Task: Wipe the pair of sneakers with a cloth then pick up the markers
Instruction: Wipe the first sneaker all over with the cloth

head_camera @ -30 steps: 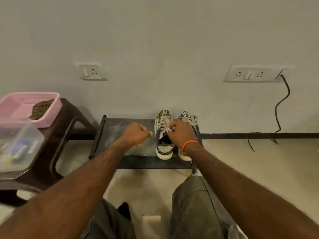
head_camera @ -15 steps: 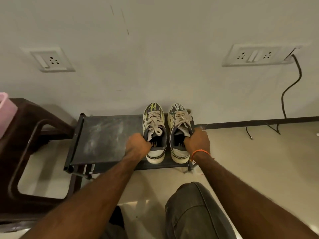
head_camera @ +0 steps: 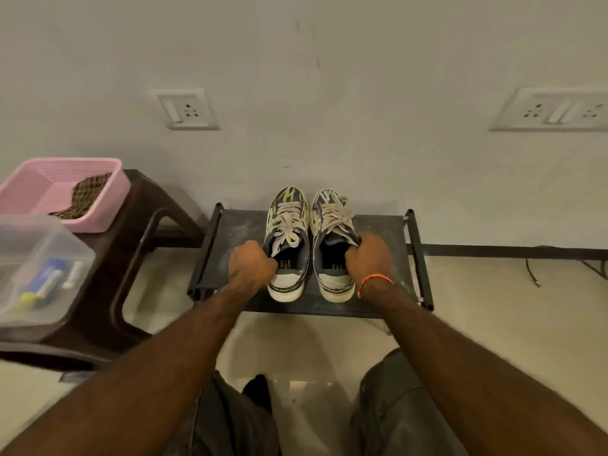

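Right now each hand holds one shoe of the pair: the left hand (head_camera: 252, 262) has its fingers curled over the outer collar of the left grey-and-lime patterned sneaker with white laces (head_camera: 288, 238), and the right hand (head_camera: 368, 258), with an orange thread at the wrist, grips the outer collar of the right sneaker of the same pattern (head_camera: 332, 240). Both shoes stand side by side, nearly touching, on the dusty black metal shoe rack (head_camera: 230, 245), heels toward the person and toes toward the wall, so their long axes run straight away from the hands. The brown patterned cloth (head_camera: 87, 195) lies in the pink plastic basket (head_camera: 108, 205) on the dark brown plastic stool (head_camera: 144, 205), well off to the left, so the left hand is the nearer one to fetch it. The markers (head_camera: 49, 281) sit in the clear plastic tub (head_camera: 75, 258) in front of the basket, also on the left. Wiping seems not yet begun.
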